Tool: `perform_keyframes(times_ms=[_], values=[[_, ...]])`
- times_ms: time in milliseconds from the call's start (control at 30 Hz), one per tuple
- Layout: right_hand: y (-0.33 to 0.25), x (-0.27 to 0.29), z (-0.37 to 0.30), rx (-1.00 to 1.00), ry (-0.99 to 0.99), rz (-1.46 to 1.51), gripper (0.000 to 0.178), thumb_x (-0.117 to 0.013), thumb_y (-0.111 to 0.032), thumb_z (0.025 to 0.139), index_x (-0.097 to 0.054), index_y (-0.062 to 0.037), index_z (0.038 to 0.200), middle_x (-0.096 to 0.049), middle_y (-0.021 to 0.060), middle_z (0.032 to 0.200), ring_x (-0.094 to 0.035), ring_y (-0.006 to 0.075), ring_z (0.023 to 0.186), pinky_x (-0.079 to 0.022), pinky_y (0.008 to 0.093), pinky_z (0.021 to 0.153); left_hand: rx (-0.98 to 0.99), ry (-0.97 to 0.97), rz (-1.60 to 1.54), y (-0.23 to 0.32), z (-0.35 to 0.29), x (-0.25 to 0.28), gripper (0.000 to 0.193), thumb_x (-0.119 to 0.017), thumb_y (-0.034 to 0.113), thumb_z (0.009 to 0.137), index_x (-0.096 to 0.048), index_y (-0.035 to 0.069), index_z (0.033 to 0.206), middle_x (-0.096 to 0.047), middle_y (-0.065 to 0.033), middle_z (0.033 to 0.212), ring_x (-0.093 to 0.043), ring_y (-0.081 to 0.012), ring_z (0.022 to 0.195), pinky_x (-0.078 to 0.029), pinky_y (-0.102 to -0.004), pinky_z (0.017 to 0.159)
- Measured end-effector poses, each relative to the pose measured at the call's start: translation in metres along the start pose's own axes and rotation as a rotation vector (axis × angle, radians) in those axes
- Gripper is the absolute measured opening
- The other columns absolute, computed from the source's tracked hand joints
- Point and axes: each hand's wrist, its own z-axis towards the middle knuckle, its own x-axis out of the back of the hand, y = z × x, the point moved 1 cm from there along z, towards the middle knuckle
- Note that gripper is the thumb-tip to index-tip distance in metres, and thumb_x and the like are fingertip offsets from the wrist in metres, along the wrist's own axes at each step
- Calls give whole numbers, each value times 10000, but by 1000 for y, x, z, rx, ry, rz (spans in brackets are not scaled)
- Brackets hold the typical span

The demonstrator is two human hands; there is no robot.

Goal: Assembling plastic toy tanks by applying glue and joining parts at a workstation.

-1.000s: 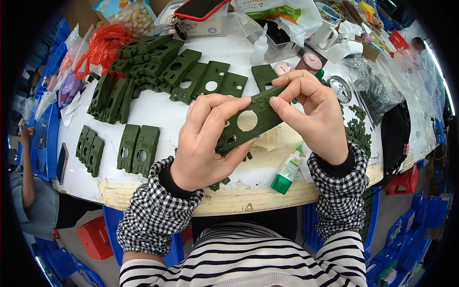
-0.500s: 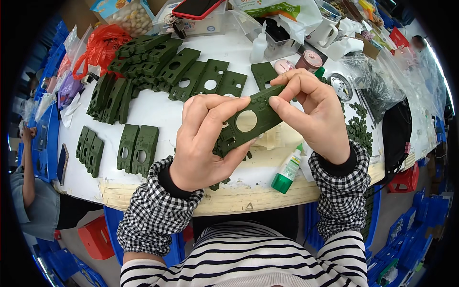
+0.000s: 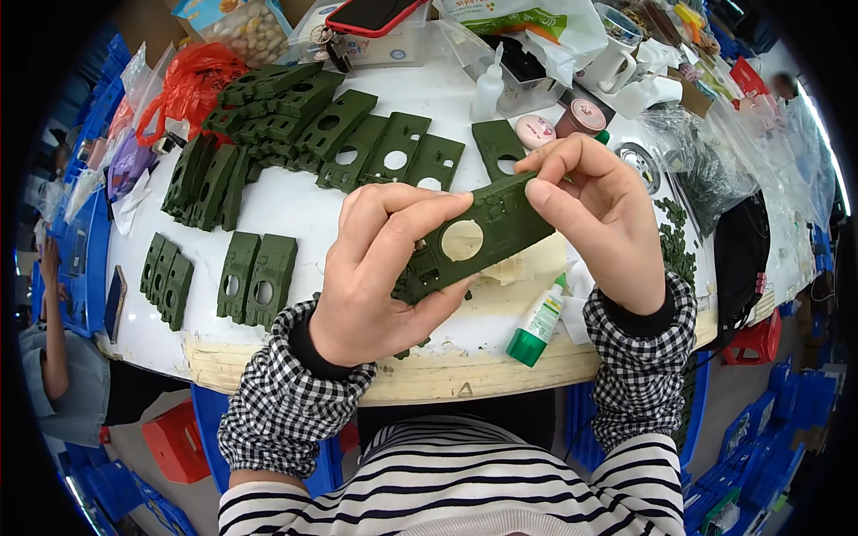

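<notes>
Above the table's near edge I hold a dark green plastic model tank hull (image 3: pixel 505 221) with a large round hole. My left hand (image 3: pixel 371 277) is closed round its left end, thumb below and fingers along the top edge. At the upper right corner my right hand (image 3: pixel 608 219) pinches the hull between thumb and fingers; whether a small part sits under those fingertips is hidden. A glue bottle (image 3: pixel 541 322) with a green cap lies below my right hand. More hulls stand behind and to the left, including a pair (image 3: pixel 256 281) and a stacked pile (image 3: pixel 277 107).
Small green parts (image 3: pixel 677 241) are heaped at the right. A white squeeze bottle (image 3: pixel 488 87), round tins (image 3: pixel 585 116) and a mug (image 3: pixel 612 67) stand at the back. A red plastic bag (image 3: pixel 192 85) lies back left, and a phone (image 3: pixel 374 13) rests on a box. Another person's arm (image 3: pixel 54 322) shows far left.
The hull has turned slightly so more of its top face shows, and its right end has shifted a little right. My right hand has moved slightly right and down with it.
</notes>
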Motion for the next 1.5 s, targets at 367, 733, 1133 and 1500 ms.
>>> perform_keyframes(times_ms=[367,733,1133,1500], values=[[4,-9,0,13,107,209,162,-637,-30,929,-557,25,1058,-646,82,1036,-643,122,929,-529,247,832,381,125,-716,-16,-2,-5,762,-828,-5,706,-410,-18,1342,-549,-128,1208,-555,-186,1126,-465,-323,988],[-5,-34,-12,54,-103,-209,83,-677,-42,892,-631,14,932,-660,52,860,-643,91,686,-522,215,559,544,250,-1481,-36,-3,17,572,-428,306,1016,-269,10,1478,-447,-164,1430,-469,-282,1314,-377,-493,1107],[33,-85,-49,416,-639,-922,115,-620,-74,704,-602,-44,813,-542,62,790,-605,206,776,-522,309,605,656,94,-1808,-34,-3,4,490,-378,365,1027,-487,18,1355,-554,-228,1331,-614,-263,1117,-502,-423,980],[36,-84,-50,449,-604,-924,76,-624,-72,689,-583,-38,743,-540,55,737,-605,198,750,-525,294,576,693,58,-1970,-30,-5,-4,559,-320,451,1046,-484,24,1367,-550,-244,1325,-609,-199,924,-557,-337,821]])
